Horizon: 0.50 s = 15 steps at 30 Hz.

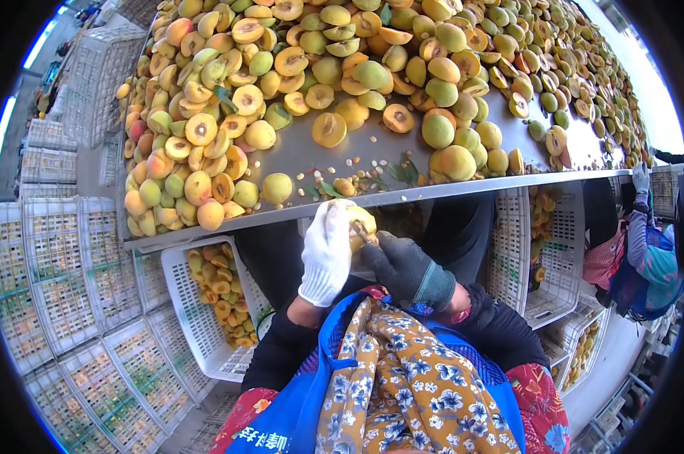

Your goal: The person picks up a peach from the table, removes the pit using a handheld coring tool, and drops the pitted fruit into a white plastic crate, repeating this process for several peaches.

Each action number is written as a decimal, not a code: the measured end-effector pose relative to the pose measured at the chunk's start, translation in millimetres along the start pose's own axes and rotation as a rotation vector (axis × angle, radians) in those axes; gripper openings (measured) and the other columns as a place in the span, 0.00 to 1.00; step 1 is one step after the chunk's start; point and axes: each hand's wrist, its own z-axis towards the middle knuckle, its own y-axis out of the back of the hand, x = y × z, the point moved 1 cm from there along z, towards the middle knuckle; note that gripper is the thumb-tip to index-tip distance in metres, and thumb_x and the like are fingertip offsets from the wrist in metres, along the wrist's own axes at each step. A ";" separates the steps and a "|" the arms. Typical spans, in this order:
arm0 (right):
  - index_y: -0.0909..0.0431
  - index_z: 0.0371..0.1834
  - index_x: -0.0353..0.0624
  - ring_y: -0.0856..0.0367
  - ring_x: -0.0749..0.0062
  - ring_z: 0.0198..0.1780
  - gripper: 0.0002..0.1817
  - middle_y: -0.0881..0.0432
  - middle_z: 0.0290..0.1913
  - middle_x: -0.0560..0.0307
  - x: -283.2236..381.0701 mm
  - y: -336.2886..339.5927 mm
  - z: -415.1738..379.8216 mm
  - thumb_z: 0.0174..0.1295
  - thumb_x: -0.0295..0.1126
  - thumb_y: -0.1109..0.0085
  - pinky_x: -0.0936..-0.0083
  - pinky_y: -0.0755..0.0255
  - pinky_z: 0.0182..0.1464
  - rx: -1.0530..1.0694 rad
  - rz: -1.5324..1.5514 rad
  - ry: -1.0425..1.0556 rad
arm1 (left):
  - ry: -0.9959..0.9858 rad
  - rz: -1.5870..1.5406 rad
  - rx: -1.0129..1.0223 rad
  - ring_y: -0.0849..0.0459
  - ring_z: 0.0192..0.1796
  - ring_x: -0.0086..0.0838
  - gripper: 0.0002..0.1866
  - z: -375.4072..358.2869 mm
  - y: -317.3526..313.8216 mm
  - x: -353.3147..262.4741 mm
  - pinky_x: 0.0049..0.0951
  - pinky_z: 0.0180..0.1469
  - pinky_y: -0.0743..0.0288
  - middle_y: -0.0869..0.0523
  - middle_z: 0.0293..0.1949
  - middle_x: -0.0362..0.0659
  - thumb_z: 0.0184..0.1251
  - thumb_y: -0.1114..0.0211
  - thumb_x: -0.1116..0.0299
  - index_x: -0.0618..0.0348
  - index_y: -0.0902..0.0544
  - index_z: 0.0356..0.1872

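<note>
My left hand (pixel 327 253), in a white knit glove, is closed around a yellow apricot (pixel 363 219) just in front of the table edge. The fruit looks cut, with its brownish inside partly showing. My right hand (pixel 406 268) wears a dark glove with a green cuff. Its fingers are curled in against the apricot's near right side; whether they grip a small tool is hidden. Behind my hands, loose pits (pixel 349 163), green leaves and a small piece of apricot (pixel 344 187) lie on the metal table (pixel 402 147).
Heaped apricots (pixel 198 129), many halved, cover much of the table. Below its raised front edge, a white crate (pixel 198 310) with apricot halves stands at left, another crate (pixel 554 250) at right. Stacked crates (pixel 77 280) fill the far left. A co-worker (pixel 652 250) is at far right.
</note>
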 end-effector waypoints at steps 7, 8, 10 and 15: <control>0.26 0.55 0.29 0.18 0.44 0.27 0.19 0.21 0.29 0.36 0.9 -1.4 -6.4 0.71 0.35 0.44 0.53 0.27 0.28 -0.135 -0.136 -0.074 | 0.390 -1.224 0.306 0.17 0.57 0.48 0.22 8.4 1.0 11.8 0.50 0.61 0.21 0.19 0.56 0.56 0.78 0.46 0.61 0.62 0.29 0.65; 0.27 0.57 0.28 0.18 0.43 0.26 0.21 0.21 0.27 0.36 -1.7 -4.1 -7.9 0.71 0.36 0.44 0.52 0.27 0.28 -0.166 -0.119 -0.084 | 0.335 -1.260 0.409 0.19 0.59 0.54 0.23 9.3 2.8 12.9 0.54 0.63 0.23 0.23 0.60 0.59 0.77 0.43 0.61 0.62 0.32 0.66; 0.32 0.63 0.25 0.18 0.41 0.25 0.27 0.21 0.24 0.36 -2.9 -8.1 -9.7 0.71 0.38 0.44 0.52 0.26 0.28 -0.155 -0.117 -0.127 | 0.379 -1.282 0.384 0.19 0.58 0.54 0.22 5.9 2.2 2.6 0.54 0.63 0.24 0.22 0.59 0.59 0.78 0.43 0.58 0.60 0.31 0.64; 0.38 0.64 0.25 0.19 0.39 0.26 0.28 0.20 0.23 0.35 12.0 -9.1 -10.6 0.72 0.38 0.44 0.51 0.26 0.28 -0.117 -0.180 -0.203 | 0.428 -1.261 0.205 0.18 0.57 0.52 0.21 -3.5 -7.6 1.1 0.53 0.63 0.23 0.21 0.57 0.57 0.80 0.46 0.52 0.58 0.29 0.59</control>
